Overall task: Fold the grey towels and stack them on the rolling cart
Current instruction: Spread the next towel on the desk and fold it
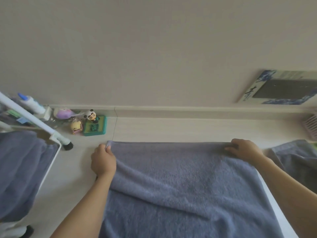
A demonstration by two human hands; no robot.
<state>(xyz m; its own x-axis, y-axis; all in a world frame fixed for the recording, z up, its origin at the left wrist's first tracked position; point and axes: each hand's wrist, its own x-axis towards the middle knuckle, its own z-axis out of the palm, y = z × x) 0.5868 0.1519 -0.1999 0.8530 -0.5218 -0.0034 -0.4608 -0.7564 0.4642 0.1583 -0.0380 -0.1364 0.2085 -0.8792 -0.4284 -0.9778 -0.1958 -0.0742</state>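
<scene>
Both hands, left hand [103,160] and right hand [244,150], well apart, pinching far corners of grey towel [180,182], keeping that edge taut for folding on the table [171,129].

Plain blue-grey towel [185,186], white cart frame [29,114], green-based panda toy [93,124].

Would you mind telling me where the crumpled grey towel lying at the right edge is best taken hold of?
I would pinch the crumpled towel at its far hemmed edge, near the left corner, coming from above with the right hand. That hem lies flat and exposed, while the rest bunches out of frame. Both hands are now busy: the left hand also grips the spread towel.
</scene>
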